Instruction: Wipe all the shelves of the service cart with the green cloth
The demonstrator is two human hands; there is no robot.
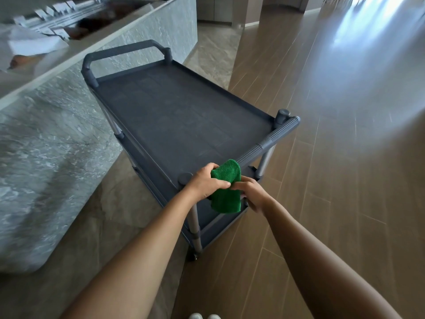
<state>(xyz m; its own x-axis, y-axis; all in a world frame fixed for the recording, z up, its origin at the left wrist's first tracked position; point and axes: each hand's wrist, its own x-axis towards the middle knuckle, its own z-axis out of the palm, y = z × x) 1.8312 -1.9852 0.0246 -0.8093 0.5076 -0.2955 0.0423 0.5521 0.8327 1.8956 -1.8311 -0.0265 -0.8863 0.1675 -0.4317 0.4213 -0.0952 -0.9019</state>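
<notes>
At near end of service cart (184, 116): green cloth (226, 194) held two-handed.
Left hand (204, 184) grips its 9 o'clock edge; right hand (251, 192) pinches its 3 o'clock edge.

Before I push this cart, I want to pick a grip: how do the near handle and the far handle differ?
The near handle is ribbed; the far handle looks smooth. The far handle is bare end to end; the near handle is partly hidden by the cloth that the left hand and right hand grip. Both are dark grey bars across a short end of the cart.
</notes>
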